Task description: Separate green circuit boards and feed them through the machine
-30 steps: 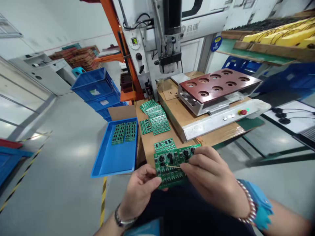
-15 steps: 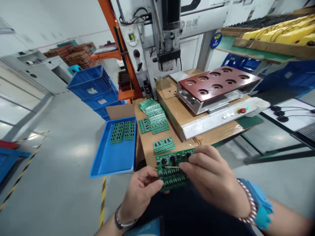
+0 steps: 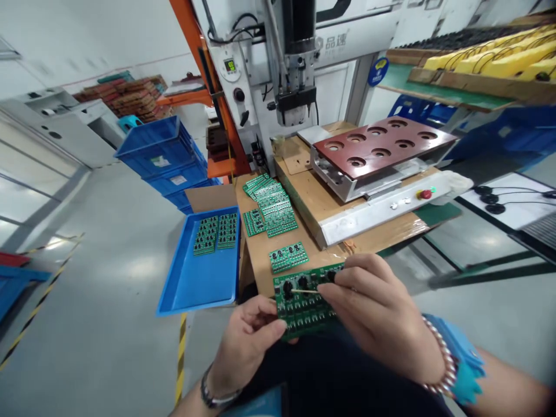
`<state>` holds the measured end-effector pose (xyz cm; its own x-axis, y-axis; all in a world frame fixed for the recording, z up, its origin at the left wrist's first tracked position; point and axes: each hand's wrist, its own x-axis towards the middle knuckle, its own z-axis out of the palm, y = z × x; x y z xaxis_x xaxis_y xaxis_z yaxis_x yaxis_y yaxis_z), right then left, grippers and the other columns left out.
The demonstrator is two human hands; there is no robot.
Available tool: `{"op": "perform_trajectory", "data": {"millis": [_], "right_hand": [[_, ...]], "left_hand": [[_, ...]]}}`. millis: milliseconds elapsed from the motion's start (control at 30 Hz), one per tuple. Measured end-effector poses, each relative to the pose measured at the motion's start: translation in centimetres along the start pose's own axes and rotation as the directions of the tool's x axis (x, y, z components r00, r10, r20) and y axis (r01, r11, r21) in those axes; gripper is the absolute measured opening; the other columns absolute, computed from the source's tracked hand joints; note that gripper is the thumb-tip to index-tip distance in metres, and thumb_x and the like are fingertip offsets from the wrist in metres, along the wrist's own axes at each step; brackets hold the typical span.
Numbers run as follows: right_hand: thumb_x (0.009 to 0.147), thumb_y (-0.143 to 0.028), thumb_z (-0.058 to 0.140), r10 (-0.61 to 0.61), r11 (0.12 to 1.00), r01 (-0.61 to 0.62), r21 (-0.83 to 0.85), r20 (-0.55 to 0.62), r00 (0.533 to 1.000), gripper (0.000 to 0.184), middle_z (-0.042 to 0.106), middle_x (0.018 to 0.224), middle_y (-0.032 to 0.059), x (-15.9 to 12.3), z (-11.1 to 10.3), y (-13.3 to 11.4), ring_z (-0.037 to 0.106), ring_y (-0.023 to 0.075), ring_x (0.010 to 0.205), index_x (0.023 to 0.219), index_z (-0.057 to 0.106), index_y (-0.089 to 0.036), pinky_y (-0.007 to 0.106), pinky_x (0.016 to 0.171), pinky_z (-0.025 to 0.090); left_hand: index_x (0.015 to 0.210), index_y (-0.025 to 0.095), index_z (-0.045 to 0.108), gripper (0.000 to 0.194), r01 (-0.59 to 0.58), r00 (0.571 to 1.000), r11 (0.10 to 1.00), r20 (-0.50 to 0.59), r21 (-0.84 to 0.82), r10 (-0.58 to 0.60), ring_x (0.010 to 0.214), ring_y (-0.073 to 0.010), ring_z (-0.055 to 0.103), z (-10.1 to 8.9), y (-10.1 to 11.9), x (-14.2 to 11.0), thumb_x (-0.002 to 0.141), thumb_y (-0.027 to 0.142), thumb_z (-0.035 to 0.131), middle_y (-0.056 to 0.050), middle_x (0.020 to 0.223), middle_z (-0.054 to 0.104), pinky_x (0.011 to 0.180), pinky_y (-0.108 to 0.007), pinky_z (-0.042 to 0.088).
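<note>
A green circuit board with black round parts along its upper edge is held up in front of me. My left hand grips its left end, thumb on the front face and fingers behind. Between the thumb and fingers of my right hand is a thin pale wooden stick. The stick's tip points left and rests at or just beside the leftmost black part. My right hand covers the board's right end. Just beyond, another circuit board lies on the brown worktop.
Several more boards lie overlapped farther back on the worktop. A blue tray at the left holds two groups of boards. To the right, a machine carries a red-brown fixture plate with round recesses. Blue crates stand behind the tray.
The stick's tip has moved slightly up, from below the leftmost black part to beside it. Both hands keep their grip, and the board has barely moved.
</note>
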<state>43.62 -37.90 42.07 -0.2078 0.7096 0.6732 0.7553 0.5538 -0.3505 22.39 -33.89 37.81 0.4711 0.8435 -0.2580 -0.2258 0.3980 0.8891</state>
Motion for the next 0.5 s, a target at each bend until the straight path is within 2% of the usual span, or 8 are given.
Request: {"op": "perform_trajectory", "data": {"millis": [500], "right_hand": [[0.079,-0.005,0.056,-0.008,1.0,0.008,0.001,0.025,1.0,0.015,0.059,0.075,0.0057,0.2,0.0,-0.19,0.047,0.0175,0.082,0.09,0.064,-0.012,0.033,0.069,0.043]], "left_hand": [[0.068,0.019,0.067,0.011,-0.009,1.0,0.999,-0.028,-0.034,0.008,0.056,-0.0131,0.064,0.02,0.09,0.08,0.065,0.019,0.078,0.003,0.066,0.066,0.055,-0.026,0.055]]}}
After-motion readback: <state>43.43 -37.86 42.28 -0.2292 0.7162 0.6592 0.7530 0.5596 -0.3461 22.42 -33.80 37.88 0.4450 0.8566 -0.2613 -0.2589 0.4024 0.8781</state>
